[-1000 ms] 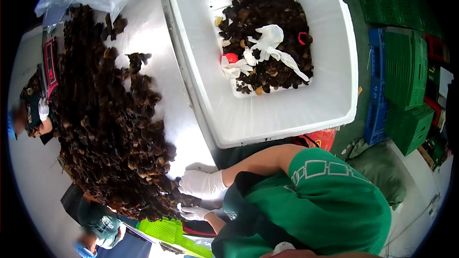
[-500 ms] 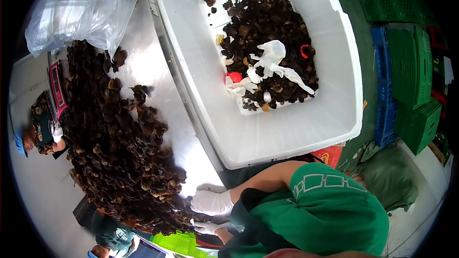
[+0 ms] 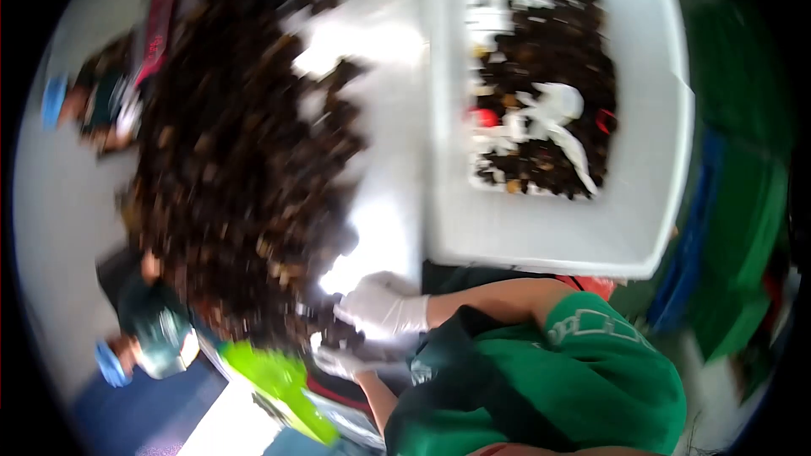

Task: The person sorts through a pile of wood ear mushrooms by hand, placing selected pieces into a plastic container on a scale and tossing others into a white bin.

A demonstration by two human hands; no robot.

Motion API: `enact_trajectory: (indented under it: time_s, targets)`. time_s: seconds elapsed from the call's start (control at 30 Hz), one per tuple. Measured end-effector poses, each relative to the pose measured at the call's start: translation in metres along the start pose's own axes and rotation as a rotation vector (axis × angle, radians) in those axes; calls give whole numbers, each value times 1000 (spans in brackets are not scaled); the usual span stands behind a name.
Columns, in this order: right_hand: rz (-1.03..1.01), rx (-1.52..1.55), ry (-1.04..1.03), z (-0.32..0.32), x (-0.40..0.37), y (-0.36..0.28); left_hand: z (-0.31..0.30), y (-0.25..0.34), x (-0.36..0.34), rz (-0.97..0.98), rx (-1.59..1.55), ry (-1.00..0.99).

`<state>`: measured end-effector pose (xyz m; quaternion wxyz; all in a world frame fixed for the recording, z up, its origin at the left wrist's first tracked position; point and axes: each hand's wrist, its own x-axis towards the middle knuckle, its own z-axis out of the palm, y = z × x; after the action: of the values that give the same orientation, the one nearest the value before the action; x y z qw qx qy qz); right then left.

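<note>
A large heap of dark brown wood ear mushrooms (image 3: 245, 177) covers the shiny metal table (image 3: 393, 135). Both my hands wear white gloves and are at the heap's near lower end. My right hand (image 3: 382, 304) is curled, its fingertips against dark pieces; what they grip is blurred. Just below it, my left hand (image 3: 340, 361) is closed at a dark mushroom piece that lies between the two hands. Motion blur hides the finer finger positions.
Beside the table stands a white foam box (image 3: 541, 232) with mushroom bits, a crumpled white glove (image 3: 559, 105) and a red object (image 3: 486, 117). Two people in blue caps are across the table. A lime green basket (image 3: 270, 371) is below; green crates (image 3: 743, 228) stand right.
My view has turned and blurred: box and heap shift right and upward in the picture. The lime basket shows more. Both hands stay close together at the heap's edge.
</note>
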<state>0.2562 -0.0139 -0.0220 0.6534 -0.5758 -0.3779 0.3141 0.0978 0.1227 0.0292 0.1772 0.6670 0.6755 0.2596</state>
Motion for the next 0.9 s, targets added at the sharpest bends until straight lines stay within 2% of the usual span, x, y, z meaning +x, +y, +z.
enact_trajectory:
  time_s: [0.03,0.07,0.1,0.13,0.17,0.2,0.23,0.27,0.3,0.33,0.4,0.6,0.87,0.9]
  targets:
    - [21,-495,-116,-6,6,-14,-1,7,-6,-48,-90,-13]
    - [-15,-546,-117,-19,7,-21,0,-39,19,68,-227,-49]
    - [-51,-597,-116,-33,9,-28,-5,-17,5,145,-131,-60]
    - [-211,-530,72,-19,2,-5,-1,-15,0,193,-136,61]
    - [-265,-541,108,-22,0,-5,-2,7,-14,170,-166,18]
    - [-310,-557,152,-28,1,-10,-3,1,-13,290,-99,10]
    - [-312,-554,149,-29,3,-17,-1,-12,-9,224,-413,-48]
    - [-308,-558,153,-30,6,-22,3,-35,-4,365,-229,11]
    - [-310,-561,163,-30,6,-22,2,-36,-12,308,-269,-28]
    - [-307,-567,177,-31,5,-20,0,-45,-17,447,-53,-2]
    - [-235,-598,137,-29,1,-15,-3,-43,-31,494,57,-21]
    - [-235,-754,32,-30,3,-32,-7,-39,-69,597,22,-165]
    - [-143,-653,-2,-29,4,-35,-7,-43,-82,578,-78,-112]
    - [-223,-693,33,-29,2,-28,-8,-43,-82,587,-77,-108]
